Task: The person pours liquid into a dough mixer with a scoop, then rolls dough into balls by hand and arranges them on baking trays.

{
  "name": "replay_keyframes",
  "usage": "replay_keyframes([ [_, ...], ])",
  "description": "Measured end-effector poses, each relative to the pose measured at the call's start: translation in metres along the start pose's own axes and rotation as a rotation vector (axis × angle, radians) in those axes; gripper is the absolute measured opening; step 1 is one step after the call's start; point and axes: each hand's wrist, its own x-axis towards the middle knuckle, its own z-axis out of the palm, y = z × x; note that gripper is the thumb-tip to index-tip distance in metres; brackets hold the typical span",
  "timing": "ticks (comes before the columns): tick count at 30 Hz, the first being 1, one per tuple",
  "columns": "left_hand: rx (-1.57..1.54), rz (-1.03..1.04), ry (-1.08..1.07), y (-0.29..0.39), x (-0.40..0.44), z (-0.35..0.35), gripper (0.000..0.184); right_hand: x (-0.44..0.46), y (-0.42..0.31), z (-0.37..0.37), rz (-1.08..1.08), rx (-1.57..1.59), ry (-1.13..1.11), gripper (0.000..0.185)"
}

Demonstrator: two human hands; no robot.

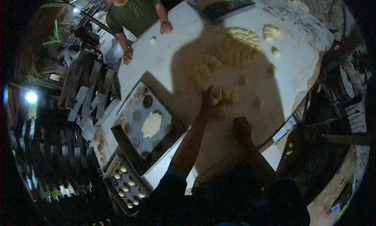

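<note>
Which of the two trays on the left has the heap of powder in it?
The larger, upper tray: one loose, pale heap lies near its middle. The smaller tray below it holds separate, rounded pale lumps instead.

Pale, rounded dough pieces [245, 37], some clustered, on the table [152, 63]

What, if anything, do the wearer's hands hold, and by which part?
It cannot be told: shadow obscures the left hand, beside dough pieces, and the right hand.
</note>
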Motion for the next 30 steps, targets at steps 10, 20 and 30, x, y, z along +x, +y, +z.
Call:
replay_keyframes([
  [10, 0.415, -0.233, 0.017, -0.041, -0.254, 0.001, 0.045, 0.033, -0.048, -0.03, -0.096, 0.201, 0.218, 0.028],
  [20, -0.447, -0.221, 0.877, -0.137, -0.403, -0.002, 0.028, -0.024, -0.091, 0.067, -0.542, -0.063, -0.045, 0.044],
  [30, 0.465, -0.225, 0.821, -0.12, -0.466, -0.015, 0.038, -0.057, 0.056, 0.06, -0.795, -0.12, -0.354, 0.052],
])
